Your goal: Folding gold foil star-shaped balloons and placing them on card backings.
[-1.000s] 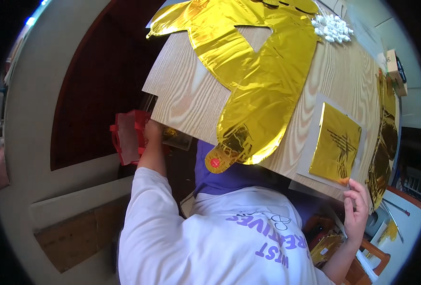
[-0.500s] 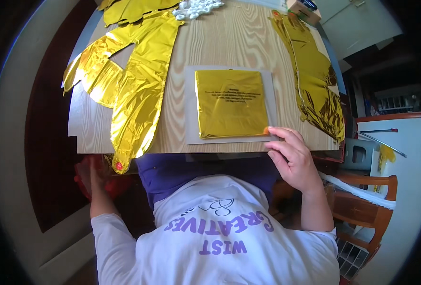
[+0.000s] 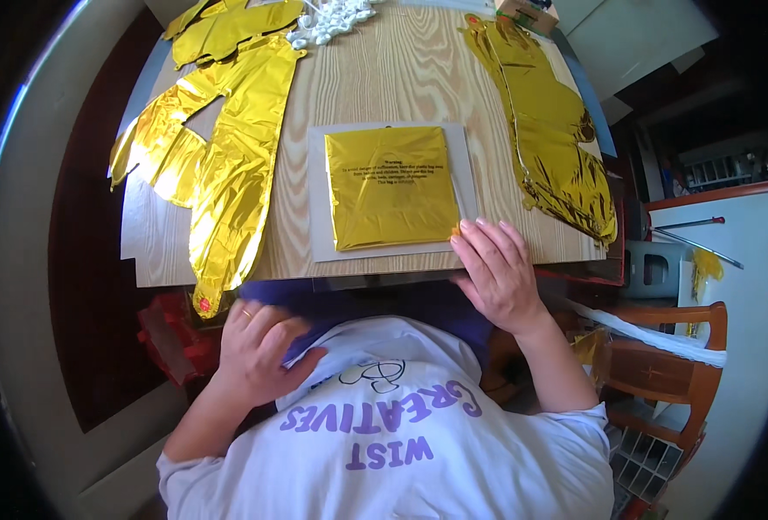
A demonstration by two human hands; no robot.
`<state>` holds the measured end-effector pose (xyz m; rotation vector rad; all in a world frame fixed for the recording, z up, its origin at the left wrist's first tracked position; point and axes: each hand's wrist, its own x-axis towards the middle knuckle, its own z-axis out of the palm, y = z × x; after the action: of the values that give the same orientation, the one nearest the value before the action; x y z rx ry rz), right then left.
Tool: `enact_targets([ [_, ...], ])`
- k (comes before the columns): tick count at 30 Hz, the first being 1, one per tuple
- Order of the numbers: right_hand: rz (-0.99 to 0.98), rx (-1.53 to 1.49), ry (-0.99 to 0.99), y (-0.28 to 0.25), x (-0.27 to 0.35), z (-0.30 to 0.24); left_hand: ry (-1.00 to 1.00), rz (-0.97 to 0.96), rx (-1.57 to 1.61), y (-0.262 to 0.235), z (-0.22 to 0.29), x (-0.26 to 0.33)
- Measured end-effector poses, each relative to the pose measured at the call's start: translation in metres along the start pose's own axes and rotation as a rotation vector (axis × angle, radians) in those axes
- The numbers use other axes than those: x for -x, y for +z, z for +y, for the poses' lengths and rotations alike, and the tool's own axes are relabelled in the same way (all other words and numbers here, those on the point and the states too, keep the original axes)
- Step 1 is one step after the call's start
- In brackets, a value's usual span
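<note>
A flat, square gold foil packet with dark print lies on a larger grey board at the table's front edge. My right hand is at the packet's near right corner, beside a small orange spot. Its fingers are stretched out, with their tips at the corner and the thumb below. My left hand hovers before my shirt, just short of the table edge. Its fingers are loosely bent and slightly blurred, the thumb stands apart, and nothing shows in it.
Gold foil balloons spread over the table's left side, one hanging past the front edge. Another gold foil balloon lies on the right. White pieces and a box sit at the back. A wooden chair stands at right; a red bag is below left.
My left hand has come up from the red bag at the lower left to in front of my shirt. My right hand has moved closer onto the packet's corner. The view has shifted slightly.
</note>
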<state>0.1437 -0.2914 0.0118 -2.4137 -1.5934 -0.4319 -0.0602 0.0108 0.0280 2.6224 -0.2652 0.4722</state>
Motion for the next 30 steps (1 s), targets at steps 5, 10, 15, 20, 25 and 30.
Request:
enact_targets([
  [5,0.170,-0.056,-0.060,-0.001,0.005,0.004,0.186,0.097,-0.110,0.033,-0.019,-0.057],
  [10,0.056,-0.454,0.114,-0.019,0.007,0.008,0.156,0.121,0.079,0.036,-0.028,-0.060],
  [15,-0.214,-0.746,0.623,-0.031,-0.025,0.013,-0.044,0.024,0.192,0.032,-0.027,-0.067],
  [20,-0.317,-0.704,0.587,-0.030,-0.031,0.024,-0.368,0.065,0.276,0.027,-0.005,-0.069],
  [25,-0.325,-0.774,0.573,-0.028,-0.034,0.029,0.274,-0.155,-0.127,0.043,0.047,-0.100],
  [30,-0.348,-0.723,0.619,-0.037,-0.029,0.022,0.235,-0.313,-0.340,0.055,0.009,-0.082],
])
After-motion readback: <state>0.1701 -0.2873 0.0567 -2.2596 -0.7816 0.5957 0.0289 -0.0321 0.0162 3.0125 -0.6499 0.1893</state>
